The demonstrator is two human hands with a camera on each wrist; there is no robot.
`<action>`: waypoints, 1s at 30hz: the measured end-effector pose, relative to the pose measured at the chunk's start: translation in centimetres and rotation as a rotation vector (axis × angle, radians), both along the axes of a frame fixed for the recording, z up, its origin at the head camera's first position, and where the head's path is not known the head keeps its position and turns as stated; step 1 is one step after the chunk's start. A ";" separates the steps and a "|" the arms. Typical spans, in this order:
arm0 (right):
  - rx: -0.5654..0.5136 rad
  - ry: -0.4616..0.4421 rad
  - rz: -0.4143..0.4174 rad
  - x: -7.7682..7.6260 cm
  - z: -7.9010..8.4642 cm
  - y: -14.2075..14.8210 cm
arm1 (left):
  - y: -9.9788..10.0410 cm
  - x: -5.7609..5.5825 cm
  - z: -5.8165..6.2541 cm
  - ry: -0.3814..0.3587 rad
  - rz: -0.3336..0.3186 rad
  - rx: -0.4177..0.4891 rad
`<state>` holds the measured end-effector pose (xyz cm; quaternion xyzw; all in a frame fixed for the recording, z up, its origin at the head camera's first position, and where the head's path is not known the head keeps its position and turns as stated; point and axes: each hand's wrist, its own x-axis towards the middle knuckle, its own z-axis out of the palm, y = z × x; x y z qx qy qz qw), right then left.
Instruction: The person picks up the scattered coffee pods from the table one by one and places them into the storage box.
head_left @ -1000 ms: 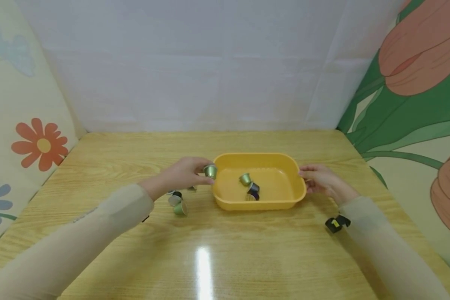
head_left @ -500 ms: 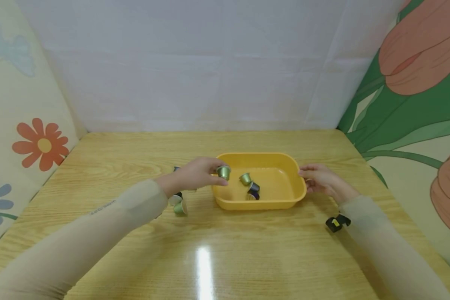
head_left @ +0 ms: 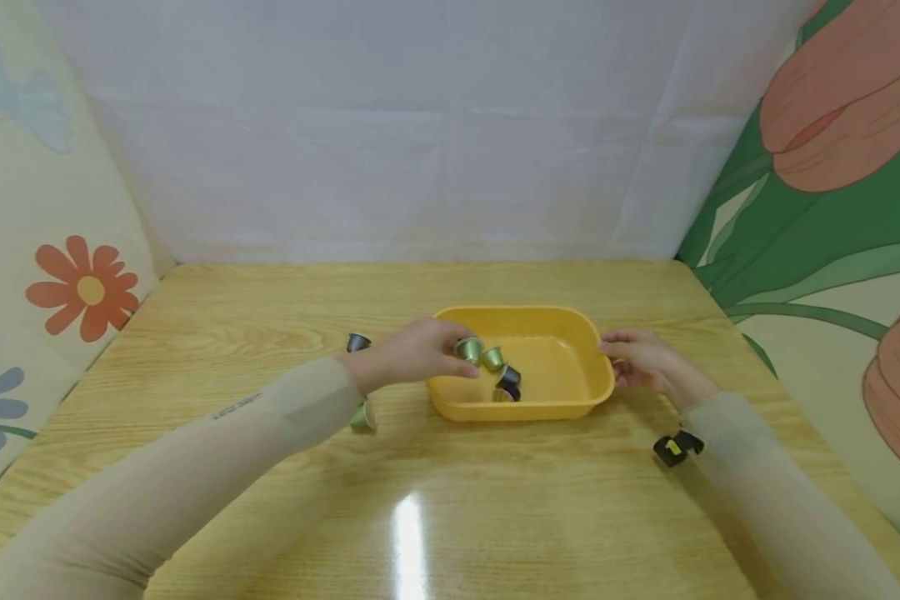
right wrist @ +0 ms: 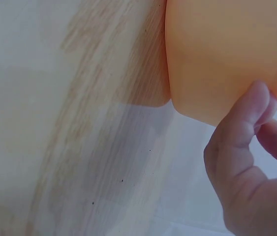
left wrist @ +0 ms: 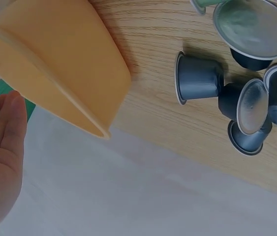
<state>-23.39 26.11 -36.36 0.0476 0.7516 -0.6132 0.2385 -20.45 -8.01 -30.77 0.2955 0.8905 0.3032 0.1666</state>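
My left hand (head_left: 423, 350) pinches a green coffee capsule (head_left: 469, 349) between thumb and fingers, over the left part of a yellow basin (head_left: 521, 411). Inside the basin lie another green capsule (head_left: 492, 358), a dark capsule (head_left: 509, 377) and a third, dark one with a pale lid (head_left: 504, 396). At the basin's right end, my right hand (head_left: 648, 360) grips the rim; the right wrist view shows its fingertips (right wrist: 259, 96) against the outer wall. Left of the basin, a green capsule (head_left: 362, 416) and a dark capsule (head_left: 357, 342) show beside my left forearm.
The left wrist view shows several capsules on the wooden table, including a dark one (left wrist: 200, 77) on its side and one with a large silvery lid (left wrist: 254, 28). A black item with a yellow mark (head_left: 675, 448) is near my right sleeve. A white backdrop (head_left: 450, 167) stands behind.
My left hand has moved right with the green capsule, from beside the basin's left rim to over its inside. My right hand and the basin have stayed in place.
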 end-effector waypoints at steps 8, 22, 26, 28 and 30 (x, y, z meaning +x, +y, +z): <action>0.003 0.000 -0.011 0.2 0.1 0.0 | 1.4 -0.2 -0.5 0.021 -0.057 0.005; 0.019 -0.001 0.005 0.0 0.1 -0.1 | 3.0 -0.2 -1.7 0.081 -0.111 -0.054; 0.020 -0.005 -0.001 0.0 0.0 -0.1 | 3.6 -0.2 -1.9 0.095 -0.102 -0.078; 0.019 -0.004 0.000 0.0 0.0 0.0 | 4.0 -0.2 -2.2 0.095 -0.086 -0.084; 0.017 -0.004 0.003 0.0 0.0 0.0 | 4.4 -0.2 -2.4 0.090 -0.070 -0.077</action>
